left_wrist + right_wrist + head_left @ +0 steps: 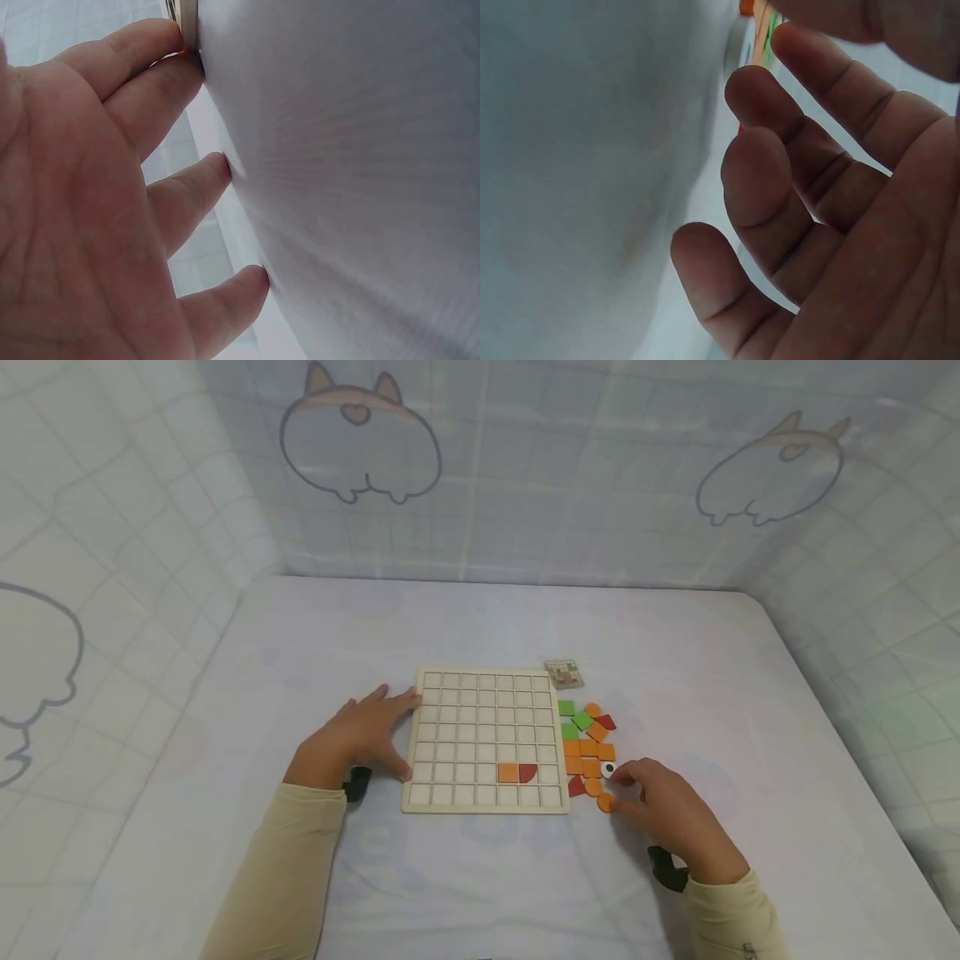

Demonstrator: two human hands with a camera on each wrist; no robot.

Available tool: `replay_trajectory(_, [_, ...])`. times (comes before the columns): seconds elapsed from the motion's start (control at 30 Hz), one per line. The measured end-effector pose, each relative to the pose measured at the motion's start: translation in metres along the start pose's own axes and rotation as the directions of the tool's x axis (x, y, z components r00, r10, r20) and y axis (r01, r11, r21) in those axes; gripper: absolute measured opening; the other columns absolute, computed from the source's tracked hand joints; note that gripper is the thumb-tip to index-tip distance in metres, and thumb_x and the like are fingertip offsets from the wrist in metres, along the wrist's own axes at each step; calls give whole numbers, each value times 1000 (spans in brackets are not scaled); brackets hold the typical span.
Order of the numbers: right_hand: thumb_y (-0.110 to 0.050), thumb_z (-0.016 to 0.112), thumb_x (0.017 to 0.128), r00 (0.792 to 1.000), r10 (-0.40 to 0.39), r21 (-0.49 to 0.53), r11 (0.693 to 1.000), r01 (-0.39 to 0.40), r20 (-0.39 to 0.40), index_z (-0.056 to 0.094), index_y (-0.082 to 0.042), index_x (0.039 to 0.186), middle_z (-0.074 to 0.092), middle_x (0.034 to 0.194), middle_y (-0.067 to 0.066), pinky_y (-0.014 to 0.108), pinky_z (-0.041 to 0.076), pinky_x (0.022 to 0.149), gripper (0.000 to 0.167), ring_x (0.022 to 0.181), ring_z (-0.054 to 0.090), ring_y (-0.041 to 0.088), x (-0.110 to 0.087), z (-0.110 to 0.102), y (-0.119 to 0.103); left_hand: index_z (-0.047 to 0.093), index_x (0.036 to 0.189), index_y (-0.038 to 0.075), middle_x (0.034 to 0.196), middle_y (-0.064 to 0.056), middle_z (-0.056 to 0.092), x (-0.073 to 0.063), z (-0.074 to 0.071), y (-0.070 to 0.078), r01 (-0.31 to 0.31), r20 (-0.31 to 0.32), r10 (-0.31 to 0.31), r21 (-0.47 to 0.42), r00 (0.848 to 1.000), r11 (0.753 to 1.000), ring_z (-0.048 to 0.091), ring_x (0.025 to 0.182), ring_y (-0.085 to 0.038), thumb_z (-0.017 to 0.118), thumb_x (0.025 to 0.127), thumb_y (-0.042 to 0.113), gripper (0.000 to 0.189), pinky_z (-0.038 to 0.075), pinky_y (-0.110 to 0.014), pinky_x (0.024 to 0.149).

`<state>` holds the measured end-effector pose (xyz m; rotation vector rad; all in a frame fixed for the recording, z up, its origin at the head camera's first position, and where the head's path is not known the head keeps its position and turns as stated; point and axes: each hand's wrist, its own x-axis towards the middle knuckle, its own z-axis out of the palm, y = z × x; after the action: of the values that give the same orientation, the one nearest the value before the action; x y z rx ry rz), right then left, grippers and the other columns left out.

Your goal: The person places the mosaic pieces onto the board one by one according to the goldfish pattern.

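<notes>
On the table lies a pale wooden grid board [480, 732] with an orange square tile [508, 772] and a red quarter-round tile [528, 772] side by side in its second row from the front. My left hand [358, 737] has fingers spread on the board's left edge; the left wrist view shows its fingertips [217, 165] against the cloth. Over the loose tiles right of the board is my right hand [670, 810]. Its index fingertip is at a white eye tile [608, 769], and its thumb is beside an orange round tile [606, 802]. No tile shows between them.
Loose green square tiles [566, 708], several orange squares [588, 747] and red tiles [576, 787] lie along the board's right edge. A small pattern card [564, 674] sits by its back right corner. Patterned curtains [525, 468] hang behind the table [480, 877] and on both sides.
</notes>
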<state>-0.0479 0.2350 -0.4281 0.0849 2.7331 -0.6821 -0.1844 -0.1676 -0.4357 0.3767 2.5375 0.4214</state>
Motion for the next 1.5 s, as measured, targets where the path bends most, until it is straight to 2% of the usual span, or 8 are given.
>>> replay_trajectory(0.23, [-25, 83, 83, 999, -40, -50, 998, 41, 10, 73, -14, 106, 69, 112, 0, 48, 55, 94, 27, 104, 62, 21, -6, 7, -4, 32, 161, 25, 170, -2, 23, 1, 6, -2, -11, -4, 11, -18, 1000, 1000, 7, 159, -37, 98, 58, 43, 123, 7, -67, 124])
replay_trajectory(0.47, [-21, 81, 83, 998, -63, -81, 995, 64, 14, 74, -16, 102, 70, 106, -3, 38, 54, 80, 21, 89, 58, 15, -4, 7, -7, 31, 161, 26, 170, 0, 22, -3, 2, 0, -1, -7, 1, -1, 1000, 1000, 6, 159, -35, 98, 59, 41, 123, 6, -66, 125])
replay_trajectory(0.67, [-20, 78, 84, 993, -122, -79, 989, 122, 4, 73, -20, 100, 67, 104, -6, 37, 55, 81, 16, 92, 60, 14, -4, 4, -16, 31, 161, 28, 170, 1, 22, -3, 0, 5, -8, -12, 8, -16, 1000, 1000, 6, 159, -33, 98, 60, 40, 122, 6, -64, 126])
replay_trajectory(0.8, [-18, 75, 85, 967, -252, -85, 965, 248, -44, 71, -23, 96, 66, 99, -9, 33, 54, 79, 13, 89, 58, 10, 2, 7, -38, 31, 161, 28, 170, 0, 22, -1, -1, 8, 4, -15, -4, -19, 1000, 1000, 6, 159, -34, 99, 58, 40, 123, 6, -65, 126])
replay_trajectory(0.9, [-19, 75, 85, 934, -351, -107, 933, 344, -59, 72, -23, 97, 66, 99, -12, 29, 54, 78, 13, 89, 60, 7, 12, 15, -63, 31, 161, 27, 170, 0, 22, -1, -3, 9, 12, -13, -12, -18, 1000, 1000, 6, 159, -34, 99, 58, 40, 124, 5, -65, 125])
replay_trajectory(1.2, [-28, 73, 90, 834, -550, -221, 808, 546, 47, 74, -24, 101, 66, 93, -13, 25, 49, 68, 12, 75, 54, 5, 49, 51, -133, 34, 160, 28, 170, 5, 24, -1, -2, 7, -21, -19, 21, -20, 1000, 1000, 7, 159, -31, 98, 60, 39, 119, 7, -63, 126])
replay_trajectory(1.33, [-26, 72, 90, 813, -579, -284, 770, 572, 65, 74, -24, 99, 65, 88, -11, 25, 46, 63, 10, 68, 51, 8, 58, 63, -152, 33, 160, 31, 170, 5, 23, -3, -2, 7, -9, -9, 9, -26, 1000, 1000, 7, 160, -30, 98, 60, 41, 119, 7, -62, 127])
replay_trajectory(1.5, [-23, 74, 89, 815, -577, -309, 766, 563, 53, 75, -23, 99, 64, 87, -9, 27, 47, 61, 10, 67, 52, 10, 64, 70, -170, 33, 160, 33, 170, 3, 23, -6, -4, 6, 7, -8, -7, -14, 1000, 1000, 8, 159, -30, 98, 60, 42, 120, 8, -63, 127])
